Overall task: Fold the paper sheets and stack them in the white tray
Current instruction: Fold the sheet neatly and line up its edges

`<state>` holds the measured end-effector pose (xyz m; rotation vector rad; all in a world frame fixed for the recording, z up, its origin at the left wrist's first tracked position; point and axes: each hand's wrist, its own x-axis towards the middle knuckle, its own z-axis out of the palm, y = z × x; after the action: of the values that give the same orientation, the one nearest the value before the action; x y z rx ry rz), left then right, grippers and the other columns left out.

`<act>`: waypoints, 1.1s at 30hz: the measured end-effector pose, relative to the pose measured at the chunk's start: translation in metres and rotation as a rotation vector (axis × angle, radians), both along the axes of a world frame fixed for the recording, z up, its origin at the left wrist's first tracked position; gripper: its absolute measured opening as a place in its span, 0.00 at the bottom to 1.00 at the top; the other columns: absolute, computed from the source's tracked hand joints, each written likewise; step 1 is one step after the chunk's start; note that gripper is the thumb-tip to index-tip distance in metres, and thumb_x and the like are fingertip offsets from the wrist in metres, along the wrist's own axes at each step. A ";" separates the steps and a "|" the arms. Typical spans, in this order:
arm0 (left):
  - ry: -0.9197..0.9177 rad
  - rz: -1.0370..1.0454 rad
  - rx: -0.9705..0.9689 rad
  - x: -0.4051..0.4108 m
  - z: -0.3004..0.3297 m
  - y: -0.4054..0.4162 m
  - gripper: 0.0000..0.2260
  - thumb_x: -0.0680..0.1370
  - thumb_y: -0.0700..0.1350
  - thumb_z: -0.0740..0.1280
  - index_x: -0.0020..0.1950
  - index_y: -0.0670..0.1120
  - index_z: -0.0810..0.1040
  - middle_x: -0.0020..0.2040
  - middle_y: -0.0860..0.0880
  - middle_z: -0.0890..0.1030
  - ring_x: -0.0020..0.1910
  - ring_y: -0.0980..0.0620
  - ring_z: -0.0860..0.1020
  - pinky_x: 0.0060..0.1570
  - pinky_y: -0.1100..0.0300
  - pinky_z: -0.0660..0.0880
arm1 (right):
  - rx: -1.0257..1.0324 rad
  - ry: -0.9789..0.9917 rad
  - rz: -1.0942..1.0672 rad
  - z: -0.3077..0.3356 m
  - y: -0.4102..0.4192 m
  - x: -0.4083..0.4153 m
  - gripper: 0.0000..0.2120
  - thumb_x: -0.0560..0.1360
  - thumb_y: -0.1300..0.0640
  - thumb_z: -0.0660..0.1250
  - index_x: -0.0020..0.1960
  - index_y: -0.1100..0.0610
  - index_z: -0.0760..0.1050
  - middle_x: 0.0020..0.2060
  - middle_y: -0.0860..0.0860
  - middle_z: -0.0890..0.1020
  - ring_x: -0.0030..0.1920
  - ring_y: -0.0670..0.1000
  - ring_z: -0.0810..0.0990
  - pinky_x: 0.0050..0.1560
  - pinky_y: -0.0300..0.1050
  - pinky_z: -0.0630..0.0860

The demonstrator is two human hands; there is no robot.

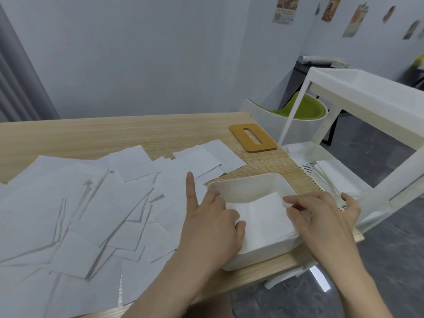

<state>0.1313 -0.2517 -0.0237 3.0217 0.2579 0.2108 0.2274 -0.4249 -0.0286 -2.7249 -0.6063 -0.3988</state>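
Head view: both hands reach into the white tray point(257, 180) at 4 o'clock on the bench point(114, 131). Left hand point(213, 219) and right hand point(321, 216) pinch a folded sheet point(263, 216) there. Many unfolded paper sheets point(80, 203) remain at 9 o'clock, so the task looks barely begun.

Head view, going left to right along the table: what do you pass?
Loose paper sheets → left hand → folded sheets in the white tray → right hand → white shelf rack beside the table. The wooden slotted lid lies farther back.
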 end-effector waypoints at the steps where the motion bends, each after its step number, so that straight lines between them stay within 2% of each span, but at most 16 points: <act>1: 0.020 0.000 0.008 0.000 0.001 0.000 0.23 0.82 0.56 0.47 0.61 0.54 0.81 0.58 0.54 0.78 0.74 0.54 0.60 0.57 0.43 0.13 | -0.007 -0.012 0.000 0.000 0.000 0.000 0.09 0.73 0.59 0.70 0.50 0.47 0.83 0.41 0.43 0.81 0.55 0.47 0.76 0.68 0.48 0.45; 5: 0.017 0.025 0.034 0.000 0.003 -0.003 0.22 0.83 0.56 0.49 0.58 0.53 0.82 0.57 0.52 0.78 0.72 0.54 0.63 0.60 0.41 0.16 | -0.010 -0.014 -0.002 0.001 0.001 0.000 0.09 0.73 0.58 0.70 0.51 0.47 0.82 0.39 0.42 0.81 0.54 0.47 0.77 0.67 0.48 0.45; 12: -0.072 0.037 -0.073 -0.001 0.002 0.002 0.20 0.82 0.57 0.52 0.53 0.52 0.83 0.49 0.53 0.77 0.64 0.57 0.69 0.63 0.46 0.18 | 0.015 0.027 0.010 0.001 0.000 0.000 0.09 0.74 0.56 0.70 0.52 0.44 0.81 0.38 0.40 0.80 0.54 0.45 0.75 0.68 0.47 0.44; 14: -0.108 0.024 -0.122 0.000 0.000 0.004 0.19 0.82 0.58 0.53 0.54 0.53 0.82 0.50 0.54 0.76 0.65 0.57 0.68 0.65 0.46 0.19 | 0.016 0.030 0.010 0.001 0.001 0.000 0.09 0.74 0.56 0.70 0.52 0.44 0.81 0.39 0.40 0.80 0.54 0.46 0.75 0.68 0.47 0.44; 17: -0.184 -0.013 -0.260 -0.002 -0.004 0.007 0.19 0.80 0.60 0.54 0.61 0.56 0.78 0.57 0.56 0.73 0.67 0.59 0.67 0.68 0.48 0.23 | 0.015 0.021 0.009 0.003 0.001 -0.003 0.08 0.74 0.55 0.70 0.51 0.44 0.81 0.38 0.39 0.80 0.54 0.47 0.75 0.67 0.47 0.45; 20: -0.320 -0.042 -0.467 -0.006 -0.010 0.012 0.23 0.75 0.62 0.52 0.64 0.57 0.77 0.63 0.57 0.71 0.69 0.62 0.65 0.74 0.49 0.31 | 0.072 -0.003 0.027 0.008 0.006 -0.008 0.08 0.72 0.55 0.72 0.49 0.43 0.81 0.38 0.37 0.79 0.52 0.45 0.74 0.65 0.44 0.46; 22: -0.424 -0.013 -0.649 -0.009 -0.014 0.017 0.20 0.74 0.60 0.58 0.62 0.58 0.77 0.64 0.60 0.70 0.68 0.65 0.64 0.76 0.51 0.46 | 0.137 0.005 0.065 0.012 0.013 -0.013 0.09 0.72 0.55 0.72 0.49 0.42 0.80 0.39 0.34 0.79 0.51 0.42 0.73 0.62 0.41 0.48; 24: -0.487 0.039 -0.825 -0.014 -0.016 0.024 0.18 0.72 0.57 0.63 0.63 0.61 0.75 0.64 0.64 0.67 0.67 0.67 0.64 0.67 0.66 0.62 | 0.205 0.022 0.125 0.016 0.023 -0.020 0.09 0.72 0.54 0.73 0.49 0.42 0.80 0.41 0.35 0.79 0.52 0.40 0.73 0.61 0.38 0.49; 25: -0.504 0.067 -0.881 -0.019 -0.017 0.028 0.19 0.72 0.57 0.64 0.63 0.62 0.74 0.64 0.65 0.66 0.66 0.68 0.64 0.59 0.74 0.64 | 0.230 0.025 0.159 0.017 0.029 -0.024 0.09 0.71 0.54 0.73 0.49 0.41 0.80 0.42 0.35 0.80 0.52 0.37 0.72 0.60 0.38 0.50; 26: -0.524 0.094 -0.910 -0.025 -0.019 0.034 0.19 0.72 0.56 0.64 0.63 0.63 0.73 0.64 0.66 0.66 0.66 0.68 0.65 0.54 0.78 0.65 | 0.253 0.026 0.191 0.019 0.036 -0.028 0.09 0.71 0.54 0.73 0.49 0.41 0.80 0.42 0.35 0.80 0.52 0.34 0.71 0.60 0.36 0.50; 27: -0.548 0.115 -0.925 -0.031 -0.022 0.041 0.18 0.72 0.55 0.65 0.62 0.64 0.73 0.64 0.66 0.66 0.66 0.68 0.66 0.52 0.79 0.65 | 0.275 0.029 0.220 0.020 0.043 -0.032 0.09 0.72 0.53 0.72 0.49 0.41 0.80 0.43 0.35 0.80 0.53 0.30 0.69 0.61 0.34 0.50; 29: -0.591 0.157 -0.951 -0.044 -0.028 0.055 0.17 0.73 0.52 0.67 0.61 0.65 0.73 0.63 0.67 0.68 0.65 0.65 0.70 0.54 0.73 0.68 | 0.313 0.040 0.270 0.021 0.056 -0.040 0.08 0.72 0.53 0.72 0.49 0.41 0.80 0.44 0.35 0.80 0.55 0.26 0.66 0.61 0.28 0.47; 31: -0.626 0.206 -0.958 -0.058 -0.034 0.070 0.16 0.72 0.51 0.67 0.59 0.63 0.75 0.61 0.68 0.69 0.62 0.65 0.72 0.56 0.68 0.69 | 0.322 0.036 0.310 0.023 0.071 -0.048 0.08 0.73 0.53 0.72 0.49 0.41 0.80 0.45 0.35 0.80 0.57 0.28 0.66 0.60 0.25 0.46; 33: -0.645 0.256 -0.939 -0.073 -0.037 0.085 0.16 0.72 0.51 0.67 0.59 0.60 0.77 0.60 0.67 0.71 0.60 0.65 0.74 0.55 0.67 0.70 | 0.335 0.034 0.347 0.025 0.086 -0.056 0.08 0.73 0.53 0.71 0.49 0.42 0.80 0.45 0.34 0.79 0.58 0.32 0.68 0.60 0.24 0.47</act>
<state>0.0582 -0.1665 -0.0607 1.8734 0.4986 0.7947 0.1712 -0.3386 -0.0037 -2.2513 -0.8953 -0.3313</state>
